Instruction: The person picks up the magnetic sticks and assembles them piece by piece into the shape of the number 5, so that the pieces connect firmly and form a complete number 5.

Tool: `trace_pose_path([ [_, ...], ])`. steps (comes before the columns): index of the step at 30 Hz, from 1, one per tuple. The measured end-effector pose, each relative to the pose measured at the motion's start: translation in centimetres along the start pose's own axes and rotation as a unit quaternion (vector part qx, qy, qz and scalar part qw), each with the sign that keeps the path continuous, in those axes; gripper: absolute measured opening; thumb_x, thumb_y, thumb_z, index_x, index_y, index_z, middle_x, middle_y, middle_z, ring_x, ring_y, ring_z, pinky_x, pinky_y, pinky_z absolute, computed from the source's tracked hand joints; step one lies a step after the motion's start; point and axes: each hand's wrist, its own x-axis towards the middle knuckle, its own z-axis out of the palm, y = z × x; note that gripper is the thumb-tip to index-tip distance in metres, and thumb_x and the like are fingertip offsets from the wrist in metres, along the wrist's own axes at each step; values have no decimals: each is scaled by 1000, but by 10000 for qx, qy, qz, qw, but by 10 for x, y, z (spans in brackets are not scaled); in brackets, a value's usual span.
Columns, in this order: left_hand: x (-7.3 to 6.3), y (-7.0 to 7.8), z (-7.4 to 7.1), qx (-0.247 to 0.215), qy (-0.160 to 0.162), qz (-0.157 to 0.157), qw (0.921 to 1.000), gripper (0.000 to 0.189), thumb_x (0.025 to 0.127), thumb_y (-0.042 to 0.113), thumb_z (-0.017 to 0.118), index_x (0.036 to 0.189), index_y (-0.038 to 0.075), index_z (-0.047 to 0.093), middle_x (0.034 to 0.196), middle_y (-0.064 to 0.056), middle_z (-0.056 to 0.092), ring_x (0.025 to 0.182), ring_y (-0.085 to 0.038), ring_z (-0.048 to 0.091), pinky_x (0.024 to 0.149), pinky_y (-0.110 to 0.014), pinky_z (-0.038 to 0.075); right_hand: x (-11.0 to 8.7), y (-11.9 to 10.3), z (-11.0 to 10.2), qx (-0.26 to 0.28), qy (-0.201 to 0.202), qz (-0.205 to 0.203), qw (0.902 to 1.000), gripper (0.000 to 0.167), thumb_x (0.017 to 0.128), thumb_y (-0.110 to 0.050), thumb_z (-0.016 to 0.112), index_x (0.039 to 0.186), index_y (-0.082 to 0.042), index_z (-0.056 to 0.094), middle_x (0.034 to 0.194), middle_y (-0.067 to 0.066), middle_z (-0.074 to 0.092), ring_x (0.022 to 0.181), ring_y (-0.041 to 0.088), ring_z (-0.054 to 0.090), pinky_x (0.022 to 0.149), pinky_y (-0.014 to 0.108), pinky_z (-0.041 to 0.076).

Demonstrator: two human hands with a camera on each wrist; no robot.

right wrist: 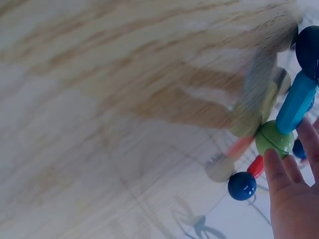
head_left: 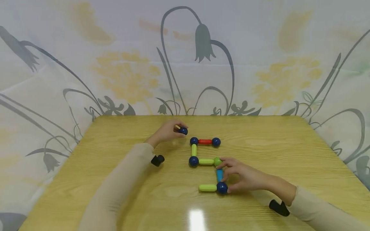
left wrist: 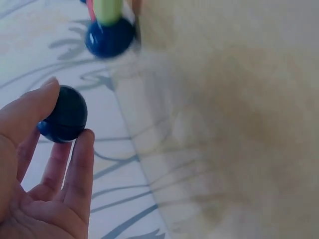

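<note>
My left hand (head_left: 169, 131) pinches a loose dark blue ball (left wrist: 65, 114) between thumb and fingers, over the back left of the table. To its right lies a chain of toy building rods and balls, bent like an S. A red rod (head_left: 205, 141) tops it between two dark blue balls; yellow-green rods (head_left: 206, 162) follow. My right hand (head_left: 245, 176) holds the chain's right side, fingers at the green ball (right wrist: 274, 139) and thumb at the lower dark blue ball (head_left: 222, 188). Between those balls runs a blue rod (right wrist: 296, 102). Another yellow-green rod (head_left: 207, 188) points left from the lower ball.
The shiny wooden table (head_left: 162, 205) reflects a bright light near its front. Behind it hangs a pale cloth (head_left: 185, 73) with grey flower prints. Black wrist mounts (head_left: 279, 208) sit beneath both sleeved forearms.
</note>
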Motion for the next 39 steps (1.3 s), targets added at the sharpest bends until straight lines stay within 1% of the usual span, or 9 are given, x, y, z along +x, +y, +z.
trace_pose_path([
  [3, -17, 4, 6, -191, 39, -105, 9998, 35, 84, 11, 70, 117, 3, 62, 112, -9, 57, 96, -22, 60, 83, -31, 50, -2, 0, -1, 27, 10, -32, 10000, 16, 78, -21, 77, 84, -27, 64, 126, 9, 52, 129, 44, 26, 95, 66, 30],
  [6, -32, 6, 12, -246, 77, -179, 9995, 34, 83, 13, 72, 115, 5, 63, 112, -6, 58, 95, -19, 60, 83, -30, 50, -2, -1, -1, 54, -18, -65, 10000, 14, 79, -23, 76, 85, -26, 64, 126, 10, 52, 129, 45, 26, 94, 66, 30],
  [11, -51, 16, 22, -467, 99, -236, 9986, 32, 82, 15, 73, 112, 9, 64, 113, -3, 59, 95, -18, 60, 82, -28, 51, -4, -2, -2, 27, 37, -64, 10000, 14, 78, -22, 77, 84, -25, 64, 125, 11, 53, 127, 46, 27, 93, 67, 30],
  [16, -65, 33, 28, -777, 81, -63, 9969, 30, 83, 16, 72, 111, 10, 64, 112, -3, 61, 94, -18, 61, 79, -27, 52, -5, -2, -3, 23, 75, -63, 9999, 15, 78, -23, 77, 84, -25, 63, 125, 11, 53, 128, 46, 27, 93, 67, 30],
  [19, -73, 40, 31, -802, 5, 65, 9968, 29, 83, 16, 72, 111, 10, 65, 111, -4, 61, 93, -18, 62, 78, -27, 52, -5, -2, -3, 60, 107, -74, 9999, 15, 78, -24, 77, 84, -25, 63, 125, 11, 52, 128, 46, 27, 93, 68, 29],
  [23, -85, 42, 36, -788, -173, 45, 9967, 28, 83, 16, 73, 109, 10, 65, 108, -4, 61, 91, -18, 63, 76, -26, 52, -5, 0, -1, 98, 113, -100, 9998, 13, 79, -26, 76, 84, -25, 64, 125, 11, 52, 128, 45, 27, 93, 67, 29],
  [30, -97, 44, 52, -849, -573, -57, 9947, 26, 82, 21, 74, 106, 15, 67, 103, 4, 63, 88, -10, 61, 76, -22, 51, -6, 1, 0, 117, 100, -18, 9999, 17, 78, -23, 77, 83, -27, 61, 126, 11, 51, 128, 45, 26, 93, 65, 32],
  [34, -102, 47, 58, -912, -816, -101, 9924, 25, 80, 18, 75, 104, 14, 67, 99, 6, 63, 85, -9, 60, 75, -21, 51, -5, 2, 0, 116, 96, -1, 9999, 18, 77, -22, 77, 83, -27, 61, 127, 10, 51, 129, 45, 26, 94, 65, 32],
  [39, -104, 49, 64, -1069, -1120, -152, 9878, 26, 79, 9, 75, 103, 12, 66, 100, 4, 63, 86, -8, 61, 74, -20, 51, -4, 1, 0, 85, 126, -96, 9998, 15, 79, -24, 76, 84, -25, 62, 126, 12, 51, 128, 46, 27, 93, 65, 31],
])
